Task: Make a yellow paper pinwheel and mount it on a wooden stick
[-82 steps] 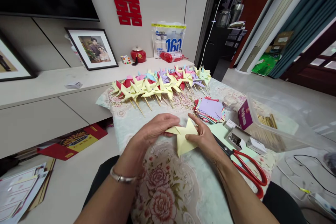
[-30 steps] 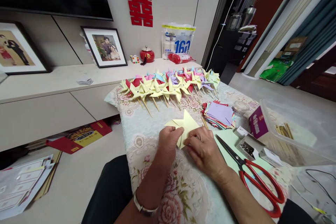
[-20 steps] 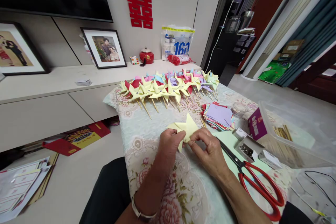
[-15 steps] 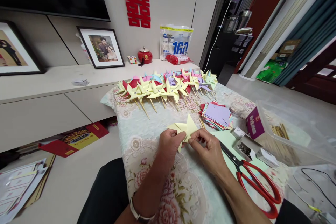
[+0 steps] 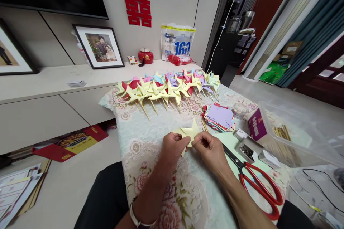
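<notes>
From my remote station I record both hands meeting over the middle of the floral tablecloth. The left hand is curled nearly closed, thumb and forefinger pressed together on the near left edge of the yellow folded paper; the other fingers are tucked under, and a bracelet shows on the wrist. The right hand is likewise drawn in, its fingertips pinching the same paper from the right, almost touching the left thumb. The yellow folded paper sits between the two hands and just beyond them, low over the cloth, its pointed flaps rising on the far side; I cannot tell whether its underside touches the cloth. Farther back, a row of finished pinwheels on sticks lies across the far end of the table. To the right of the paper, a stack of coloured paper squares lies near, with a small round jar beside it. Red-handled scissors lie just right of the right forearm, blades pointing toward the hands. An open box of pins, a purple box and a clear plastic container holding wooden sticks stand farther right.
</notes>
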